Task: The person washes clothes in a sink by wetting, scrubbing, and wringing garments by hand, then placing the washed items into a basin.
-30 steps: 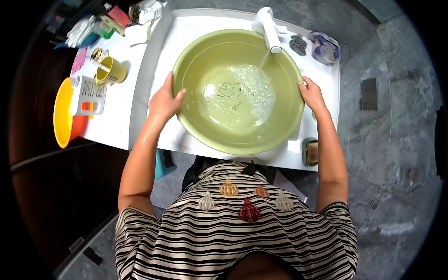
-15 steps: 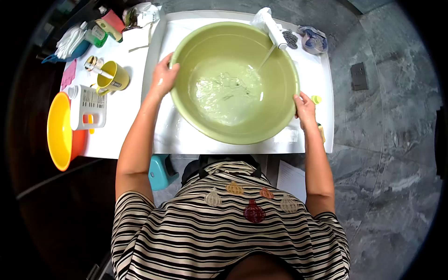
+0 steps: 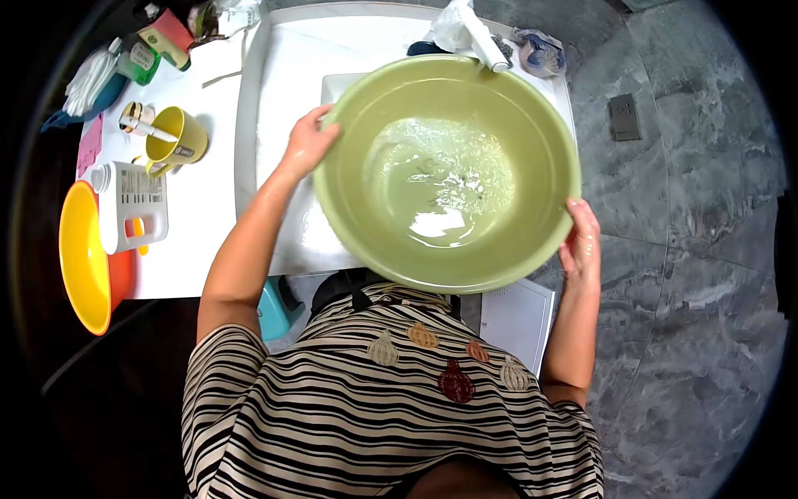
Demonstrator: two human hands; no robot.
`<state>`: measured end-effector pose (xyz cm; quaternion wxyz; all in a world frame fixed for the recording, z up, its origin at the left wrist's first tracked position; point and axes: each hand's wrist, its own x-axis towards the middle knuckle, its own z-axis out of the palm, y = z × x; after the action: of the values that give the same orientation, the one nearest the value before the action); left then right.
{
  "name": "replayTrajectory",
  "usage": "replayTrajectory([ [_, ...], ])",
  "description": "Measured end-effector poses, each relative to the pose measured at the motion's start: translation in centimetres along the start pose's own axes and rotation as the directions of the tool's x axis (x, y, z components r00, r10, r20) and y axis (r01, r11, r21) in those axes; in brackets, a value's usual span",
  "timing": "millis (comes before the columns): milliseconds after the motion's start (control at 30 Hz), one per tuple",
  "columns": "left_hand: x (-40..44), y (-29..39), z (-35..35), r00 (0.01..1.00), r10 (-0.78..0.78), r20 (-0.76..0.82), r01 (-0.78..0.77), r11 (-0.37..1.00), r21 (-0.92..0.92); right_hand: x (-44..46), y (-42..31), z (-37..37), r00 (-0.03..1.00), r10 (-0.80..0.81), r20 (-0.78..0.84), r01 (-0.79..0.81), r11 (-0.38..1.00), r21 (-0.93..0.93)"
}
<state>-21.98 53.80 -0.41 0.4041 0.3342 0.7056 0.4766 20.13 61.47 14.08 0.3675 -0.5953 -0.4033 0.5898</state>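
A person in a striped shirt bears a green basin holding water, its near rim reaching past the edge of a white counter. The right hand clamps the rim near four o'clock, the left hand near ten. The step appears to be a two-handed lift; moving it calls for level, even support. Beyond, at one o'clock: a white faucet.

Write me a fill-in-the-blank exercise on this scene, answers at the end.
1. The left hand and right hand hold a basin coloured ____.
2. The shirt is patterned with black and beige ____.
3. The bowl at far left, orange outside, is ____ inside.

Missing words: green; stripes; yellow.
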Motion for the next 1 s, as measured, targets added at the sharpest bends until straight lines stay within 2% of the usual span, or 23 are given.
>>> replayTrajectory([
  [67,0.9,-0.4,2.4,0.999,-0.05,0.019,0.05,0.999,-0.015,-1.0,-2.2,0.4,0.999,-0.014,0.048,0.004,0.98,0.2],
  [167,1.1,-3.0,6.0,0.993,-0.109,-0.035,0.11,0.994,0.017,-2.0,-5.0,-0.4,0.994,-0.096,0.043,0.084,0.972,0.22],
  [200,0.6,-4.3,7.1,0.994,-0.114,0.005,0.114,0.993,0.008,-2.7,-6.0,0.4,0.993,-0.119,0.013,0.113,0.966,0.233],
  [267,-0.5,-6.9,8.7,0.991,-0.121,0.047,0.122,0.993,-0.006,-3.8,-7.8,2.0,0.992,-0.106,0.075,0.09,0.979,0.184],
  [333,-2.2,-8.7,9.9,0.994,-0.054,0.094,0.054,0.999,0.0,-4.2,-8.7,3.0,0.945,-0.108,0.308,0.06,0.985,0.162],
  [367,-3.3,-7.4,9.5,0.984,-0.111,0.139,0.108,0.994,0.028,-4.5,-8.9,4.6,0.963,-0.12,0.241,0.099,0.99,0.095],
  [400,-3.5,-8.3,9.6,0.983,-0.115,0.141,0.113,0.993,0.019,-4.6,-9.3,5.8,0.964,-0.116,0.241,0.098,0.992,0.085],
  [467,-3.8,-10.2,9.8,0.97,-0.116,0.214,0.095,0.99,0.108,-4.4,-9.9,7.9,0.901,-0.092,0.425,0.033,0.989,0.144],
  [533,-4.2,-10.1,9.3,0.959,-0.13,0.253,0.109,0.989,0.097,-4.4,-10.4,10.1,0.907,-0.073,0.415,0.011,0.988,0.152],
  [600,-4.5,-9.3,8.5,0.947,-0.149,0.285,0.129,0.988,0.085,-4.5,-10.9,12.2,0.869,-0.06,0.491,-0.011,0.99,0.141],
  [667,-4.2,-9.0,8.1,0.896,-0.209,0.391,0.215,0.976,0.029,-4.3,-11.1,13.8,0.836,-0.058,0.546,-0.011,0.992,0.123],
  [767,-3.7,-10.2,7.9,0.912,-0.168,0.373,0.155,0.986,0.066,-3.9,-11.4,15.6,0.742,-0.071,0.667,-0.02,0.991,0.129],
  [800,-3.7,-10.6,8.1,0.912,-0.169,0.373,0.157,0.986,0.061,-4.0,-11.6,16.0,0.742,-0.068,0.667,-0.02,0.992,0.123],
  [867,-4.1,-10.6,8.3,0.896,-0.194,0.399,0.268,0.954,-0.137,-4.3,-11.8,16.6,0.745,-0.064,0.664,0.009,0.996,0.086],
  [1000,-4.2,-10.1,8.2,0.894,-0.206,0.399,0.282,0.948,-0.144,-4.6,-11.7,16.9,0.724,-0.057,0.687,0.001,0.997,0.081],
])
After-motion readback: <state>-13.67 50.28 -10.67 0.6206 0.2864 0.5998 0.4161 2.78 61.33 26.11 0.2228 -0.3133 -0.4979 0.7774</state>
